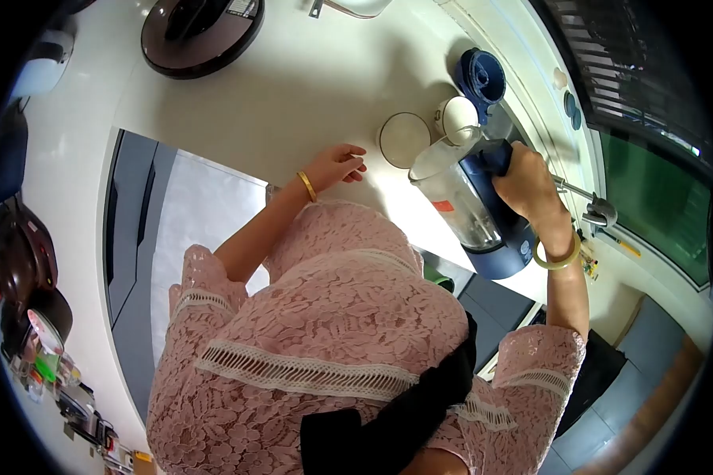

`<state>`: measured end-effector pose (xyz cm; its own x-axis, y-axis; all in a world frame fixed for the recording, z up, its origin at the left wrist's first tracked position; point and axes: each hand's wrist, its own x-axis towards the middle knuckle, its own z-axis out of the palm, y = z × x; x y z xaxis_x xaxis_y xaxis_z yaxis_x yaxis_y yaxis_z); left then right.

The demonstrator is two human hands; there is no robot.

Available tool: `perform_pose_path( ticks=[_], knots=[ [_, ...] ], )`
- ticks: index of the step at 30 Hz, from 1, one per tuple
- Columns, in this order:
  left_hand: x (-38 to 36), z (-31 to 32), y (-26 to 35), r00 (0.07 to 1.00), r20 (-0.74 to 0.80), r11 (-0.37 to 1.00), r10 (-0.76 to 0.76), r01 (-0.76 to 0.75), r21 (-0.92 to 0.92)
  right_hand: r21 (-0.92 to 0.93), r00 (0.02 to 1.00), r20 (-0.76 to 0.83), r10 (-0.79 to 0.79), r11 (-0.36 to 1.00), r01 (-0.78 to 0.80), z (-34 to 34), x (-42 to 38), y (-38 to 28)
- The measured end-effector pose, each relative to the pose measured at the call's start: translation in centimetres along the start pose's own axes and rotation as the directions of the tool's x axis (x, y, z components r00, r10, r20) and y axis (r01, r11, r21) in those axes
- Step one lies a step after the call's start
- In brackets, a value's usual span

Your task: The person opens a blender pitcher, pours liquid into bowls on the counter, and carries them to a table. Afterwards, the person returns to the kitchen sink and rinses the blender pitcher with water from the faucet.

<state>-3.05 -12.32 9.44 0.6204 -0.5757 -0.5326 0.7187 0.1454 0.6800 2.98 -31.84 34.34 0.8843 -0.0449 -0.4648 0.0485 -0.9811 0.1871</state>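
Note:
My right hand [527, 184] is wrapped round the dark blue handle of a clear jug [459, 207] with a dark blue base. The jug leans, its clear lip toward two white, dark-rimmed vessels. One is a round cup or bowl [405, 140] on the counter; the other is a mug [457, 119] just behind it, partly covered by the jug's lip. I cannot make out whether liquid is flowing. My left hand [339, 167], wearing a gold bracelet, hovers near the counter's front edge, left of the round vessel. It holds nothing, and its loosely bent fingers are apart.
A dark blue hollow part [481, 77] stands behind the mug by the window ledge. Farther back on the white counter [293, 95] lies a large dark lid [202, 36]. A metal faucet [598, 210] is right of my right hand. Several kitchen items crowd the far left.

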Motion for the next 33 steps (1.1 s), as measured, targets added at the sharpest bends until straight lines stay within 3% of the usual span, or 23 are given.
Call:
perform_pose_path(
  ticks=[10,16,33],
  knots=[
    [-0.5,2.8,0.5,0.977,0.2,0.996,0.069,-0.079,0.042,-0.109,0.995,0.097,-0.015,0.994,0.025,-1.5,2.2,-2.4],
    [-0.3,2.5,0.5,0.982,0.172,0.995,0.081,-0.09,0.049,-0.131,0.99,0.112,-0.083,0.987,0.098,-2.2,2.7,-3.1],
    [-0.2,1.6,0.2,0.987,0.118,0.994,0.109,-0.111,0.008,-0.165,0.99,0.121,-0.069,0.982,0.088,-2.2,2.4,-2.9]
  ],
)
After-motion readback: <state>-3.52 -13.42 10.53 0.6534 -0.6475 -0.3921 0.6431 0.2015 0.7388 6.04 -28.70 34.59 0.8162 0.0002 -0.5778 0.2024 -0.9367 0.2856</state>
